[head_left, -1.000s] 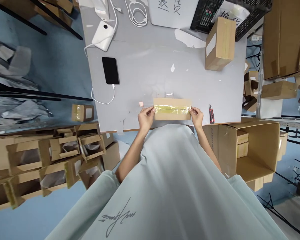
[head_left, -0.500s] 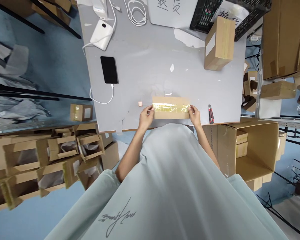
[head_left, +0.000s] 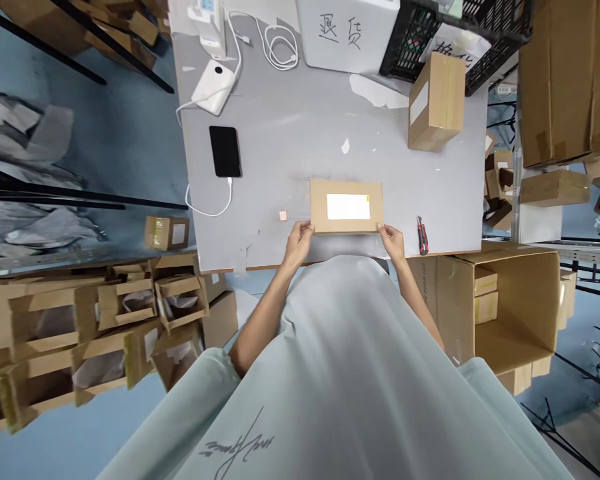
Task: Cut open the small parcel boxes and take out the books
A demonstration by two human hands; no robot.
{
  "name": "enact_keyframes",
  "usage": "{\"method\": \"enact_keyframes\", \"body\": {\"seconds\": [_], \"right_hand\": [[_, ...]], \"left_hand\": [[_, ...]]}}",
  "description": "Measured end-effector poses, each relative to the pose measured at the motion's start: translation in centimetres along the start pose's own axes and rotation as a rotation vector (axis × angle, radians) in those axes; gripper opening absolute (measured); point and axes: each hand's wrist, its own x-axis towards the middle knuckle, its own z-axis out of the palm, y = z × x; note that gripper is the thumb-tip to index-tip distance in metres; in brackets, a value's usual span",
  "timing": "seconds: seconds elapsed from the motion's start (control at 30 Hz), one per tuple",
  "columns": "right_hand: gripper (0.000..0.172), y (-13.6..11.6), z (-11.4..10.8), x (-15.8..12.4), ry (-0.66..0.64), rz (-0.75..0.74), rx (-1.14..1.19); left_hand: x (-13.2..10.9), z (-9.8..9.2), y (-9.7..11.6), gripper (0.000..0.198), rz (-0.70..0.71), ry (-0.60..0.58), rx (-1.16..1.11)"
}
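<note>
A brown cardboard box [head_left: 320, 207] lies at the near edge of the table, its face with a white label turned up. My left hand [head_left: 299, 241] grips its near left corner between thumb and fingers. At the near right corner, my right hand [head_left: 391, 240] pinches the box the same way. A small pinkish square piece [head_left: 283, 216] lies to the left of the box. On the right, near the table edge, is a red and black utility knife [head_left: 423, 236].
On the grey table [head_left: 280, 147] are a black phone [head_left: 225, 152] on a white cable, a white power bank [head_left: 213, 87] and a taller carton [head_left: 443, 103]. A black crate [head_left: 405, 47] stands behind. An open large box [head_left: 515, 313] is at the right, with several open cartons [head_left: 130, 300] at the left.
The box has turned over in my hands: its taped side faced me before, and now the labelled face does. The whole view has shifted slightly.
</note>
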Motion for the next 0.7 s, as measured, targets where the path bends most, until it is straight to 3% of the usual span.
{"method": "enact_keyframes", "body": {"seconds": [0.27, 0.53, 0.7], "right_hand": [[0.073, 3.8, 0.6, -0.7, -0.073, -0.005, 0.001], [0.089, 4.3, 0.6, 0.8, -0.010, 0.016, -0.087], [0.089, 3.8, 0.5, 0.5, 0.010, -0.007, -0.080]], "left_hand": [[-0.2, 0.8, -1.6, 0.030, -0.100, -0.004, -0.095], [1.3, 0.5, -2.5, 0.042, -0.122, -0.007, -0.172], [3.1, 1.0, -3.4, 0.052, -0.105, -0.002, -0.125]]}}
